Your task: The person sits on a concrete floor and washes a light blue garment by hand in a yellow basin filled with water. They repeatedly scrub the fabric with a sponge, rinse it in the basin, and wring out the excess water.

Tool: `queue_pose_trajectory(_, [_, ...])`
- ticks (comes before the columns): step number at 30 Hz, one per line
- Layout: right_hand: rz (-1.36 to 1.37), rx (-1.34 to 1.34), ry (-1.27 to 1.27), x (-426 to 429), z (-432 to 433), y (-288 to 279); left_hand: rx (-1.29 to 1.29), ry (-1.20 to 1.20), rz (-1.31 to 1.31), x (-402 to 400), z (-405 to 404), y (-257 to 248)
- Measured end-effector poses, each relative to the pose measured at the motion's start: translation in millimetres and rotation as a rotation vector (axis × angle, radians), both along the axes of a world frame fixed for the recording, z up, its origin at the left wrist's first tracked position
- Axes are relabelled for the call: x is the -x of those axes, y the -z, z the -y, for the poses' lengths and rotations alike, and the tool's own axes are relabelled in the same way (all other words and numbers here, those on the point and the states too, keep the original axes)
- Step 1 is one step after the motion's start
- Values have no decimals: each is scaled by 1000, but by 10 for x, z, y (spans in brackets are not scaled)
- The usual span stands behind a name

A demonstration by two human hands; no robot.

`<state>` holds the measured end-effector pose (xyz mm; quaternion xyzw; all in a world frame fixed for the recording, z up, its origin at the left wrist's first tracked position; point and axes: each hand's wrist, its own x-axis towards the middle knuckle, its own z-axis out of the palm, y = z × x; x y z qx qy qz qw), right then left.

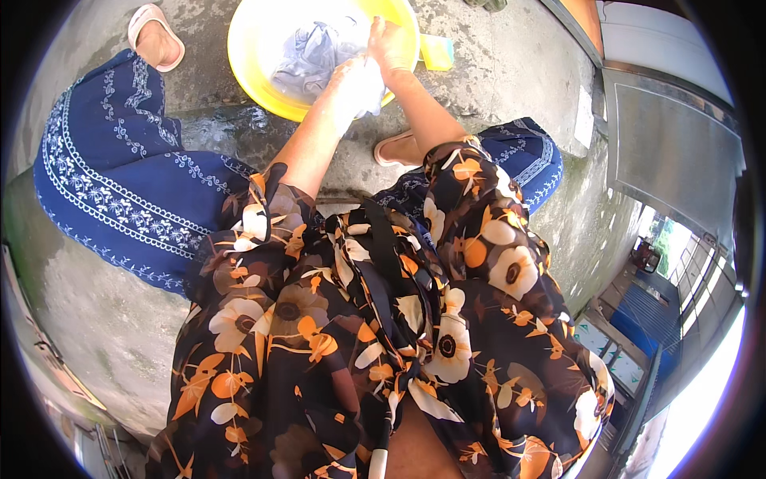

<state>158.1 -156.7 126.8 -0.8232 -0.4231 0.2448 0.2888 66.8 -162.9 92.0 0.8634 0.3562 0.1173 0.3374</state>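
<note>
A yellow plastic basin (257,84) stands on the wet concrete floor between my feet. Greyish-blue wet cloth (311,57) lies bunched inside it. My left hand (350,78) and my right hand (389,45) meet over the basin's near right side, both closed on a pale wet cloth (372,90) that hangs down at the rim. Bright glare washes out part of the fingers and the basin's inside. Just outside the basin's right rim is a yellow-and-pale-green object (437,52), its kind unclear.
My slippered feet stand on either side, one slipper (177,51) at upper left, the other (386,149) below the basin. Patchy concrete floor (502,66) surrounds them. At the right are a grey panel (670,143) and a blue corrugated sheet (643,311).
</note>
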Motion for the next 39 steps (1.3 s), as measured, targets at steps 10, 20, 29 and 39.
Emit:
queue_pose_trajectory(10, [-37,32,-22,-376,38,-22,1153,-242,498,312,-128,-596])
queue_pose_trajectory(20, [-30,153,-325,-845,509,-1243,691,-45,182,634,-468,-460])
queue_pose_trajectory(29, [-1211,-624,41,-756,795,-1792,1016,-213,1111,880,-761,-674])
queue_pose_trajectory(39, [-922,-319,125,-296,113,-517,1418,-515,1684,398,-318,-91])
